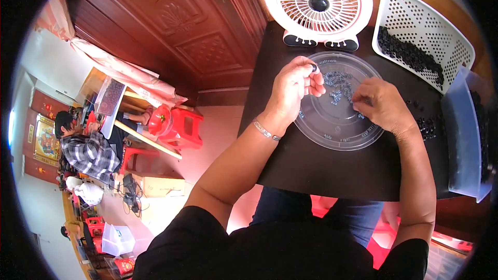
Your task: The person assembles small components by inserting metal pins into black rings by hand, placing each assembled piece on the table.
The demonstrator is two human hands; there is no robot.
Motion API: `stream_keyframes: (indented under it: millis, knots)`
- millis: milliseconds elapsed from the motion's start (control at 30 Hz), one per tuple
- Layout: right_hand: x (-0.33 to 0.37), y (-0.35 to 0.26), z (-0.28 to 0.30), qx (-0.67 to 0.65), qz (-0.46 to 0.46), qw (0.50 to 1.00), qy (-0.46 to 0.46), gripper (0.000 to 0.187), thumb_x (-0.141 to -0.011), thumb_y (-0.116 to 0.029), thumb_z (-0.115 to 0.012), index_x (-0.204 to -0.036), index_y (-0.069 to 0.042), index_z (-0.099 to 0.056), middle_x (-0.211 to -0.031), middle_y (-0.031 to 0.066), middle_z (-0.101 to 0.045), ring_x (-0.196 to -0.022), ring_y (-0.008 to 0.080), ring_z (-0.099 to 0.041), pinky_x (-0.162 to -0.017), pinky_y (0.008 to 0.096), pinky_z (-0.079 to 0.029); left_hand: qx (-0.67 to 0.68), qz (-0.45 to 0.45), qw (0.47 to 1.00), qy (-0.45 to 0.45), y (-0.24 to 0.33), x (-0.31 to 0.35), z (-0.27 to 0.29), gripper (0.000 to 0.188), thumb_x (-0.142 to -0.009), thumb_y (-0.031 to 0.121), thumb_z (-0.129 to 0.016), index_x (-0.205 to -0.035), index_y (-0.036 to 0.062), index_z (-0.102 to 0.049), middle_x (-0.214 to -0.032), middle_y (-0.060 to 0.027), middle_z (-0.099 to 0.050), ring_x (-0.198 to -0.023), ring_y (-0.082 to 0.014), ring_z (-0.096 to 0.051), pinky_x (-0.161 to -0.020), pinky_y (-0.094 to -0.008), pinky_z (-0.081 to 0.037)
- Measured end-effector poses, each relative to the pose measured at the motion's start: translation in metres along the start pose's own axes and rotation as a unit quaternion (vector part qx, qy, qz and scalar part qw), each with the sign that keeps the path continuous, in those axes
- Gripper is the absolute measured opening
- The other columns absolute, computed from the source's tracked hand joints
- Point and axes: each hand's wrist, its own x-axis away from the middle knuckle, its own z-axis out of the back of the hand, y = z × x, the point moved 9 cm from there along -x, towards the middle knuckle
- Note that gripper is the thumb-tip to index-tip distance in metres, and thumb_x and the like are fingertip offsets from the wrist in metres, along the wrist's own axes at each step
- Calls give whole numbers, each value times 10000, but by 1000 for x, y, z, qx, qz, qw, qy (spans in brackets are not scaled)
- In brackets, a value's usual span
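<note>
My left hand [291,87] is raised over the left side of a round clear plastic lid [332,137], pinching a small round black part [314,67] between thumb and fingertip. Small bluish metallic pieces [338,80] lie loosely heaped in the middle of the lid. Over the lid's right side, my right hand [384,105] has its fingers drawn together, the tips close to a few of those pieces. Whatever sits between the right fingertips is too small or hidden to make out.
A pink-and-white fan [319,4] stands behind the lid. A white perforated basket [415,31] of black parts is at the far right, nearer a blue translucent bin [461,140]. Loose black parts [427,128] lie on the dark table [321,176]. Other people [91,150] sit at left.
</note>
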Motion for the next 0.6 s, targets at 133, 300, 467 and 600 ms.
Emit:
stream_keyframes:
  millis: [133,300,467,600]
  knots:
    - [2,-3,-4,74,10,997,7,132,-675,-33,-709,-785,-25,-636,-777,96,-592,-767,286,-594,-694,373,-484,0,4,1000,7,-2,-1,0,126,-868,180,-506,-887,61,-539,-789,-111,-615,-690,-232,-606,-665,-336,-473]
    - [0,-20,-6,130,18,991,36,103,-714,-78,-679,-802,-53,-632,-811,107,-588,-831,308,-599,-738,408,-487,-3,10,1000,22,-4,0,6,126,-862,180,-503,-882,61,-539,-782,-109,-613,-687,-234,-607,-661,-336,-473]
    - [-4,-48,-28,113,112,986,54,85,-757,-125,-642,-808,-61,-619,-829,105,-583,-825,298,-594,-736,406,-491,-4,7,999,41,-4,-1,5,121,-863,177,-498,-874,64,-541,-764,-101,-608,-676,-229,-603,-653,-336,-472]
    - [-7,-46,-40,161,122,979,34,66,-777,-129,-613,-784,-63,-607,-806,104,-576,-815,294,-593,-739,404,-488,0,3,999,49,-3,-3,9,120,-864,176,-495,-872,65,-540,-753,-97,-606,-666,-225,-598,-647,-337,-471]
